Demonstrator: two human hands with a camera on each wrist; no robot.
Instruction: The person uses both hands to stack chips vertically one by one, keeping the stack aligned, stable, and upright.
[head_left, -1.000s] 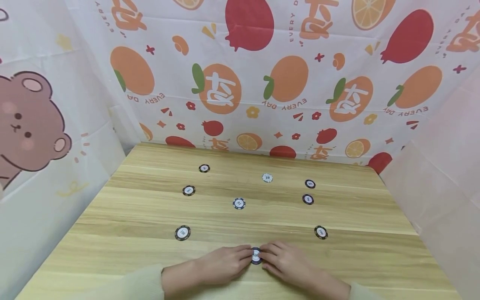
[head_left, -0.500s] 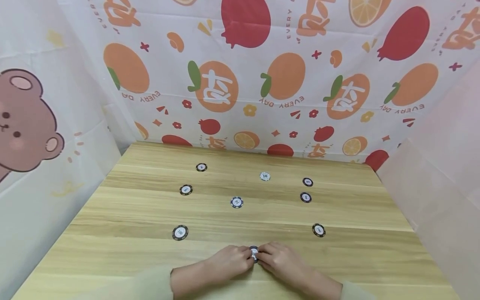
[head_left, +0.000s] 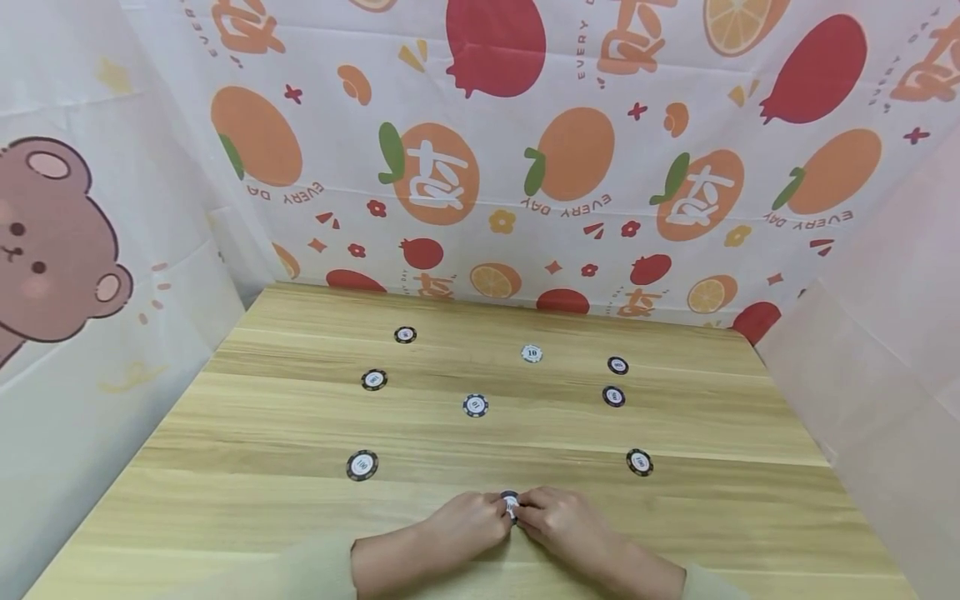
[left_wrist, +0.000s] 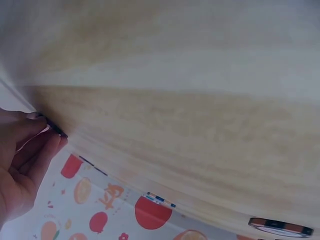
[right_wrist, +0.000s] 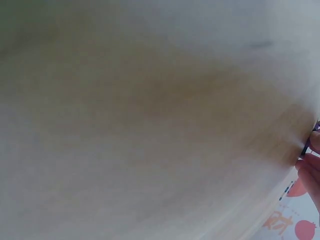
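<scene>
Between my two hands, near the front middle of the table, is a dark-rimmed poker chip (head_left: 510,503) with a white centre, partly covered by fingers. My left hand (head_left: 468,525) pinches its left edge, and my right hand (head_left: 558,517) holds it from the right with bent fingers. In the left wrist view, thumb and fingers (left_wrist: 47,150) grip the chip's edge (left_wrist: 54,126) close over the wood. Only a sliver of the chip (right_wrist: 306,146) and a few fingertips (right_wrist: 301,165) show at the right border of the right wrist view.
Spread flat over the wooden table (head_left: 247,517) are several other chips: dark ones marked 100 at left (head_left: 362,465) and right (head_left: 640,462), a blue-edged chip (head_left: 476,406) in the middle, a pale 10 chip (head_left: 532,353) behind. A fruit-print curtain (head_left: 502,167) closes the back.
The held chip stays almost in place and both hands remain on it. The left hand has shifted slightly right, covering more of the chip. The head view swung a little.
</scene>
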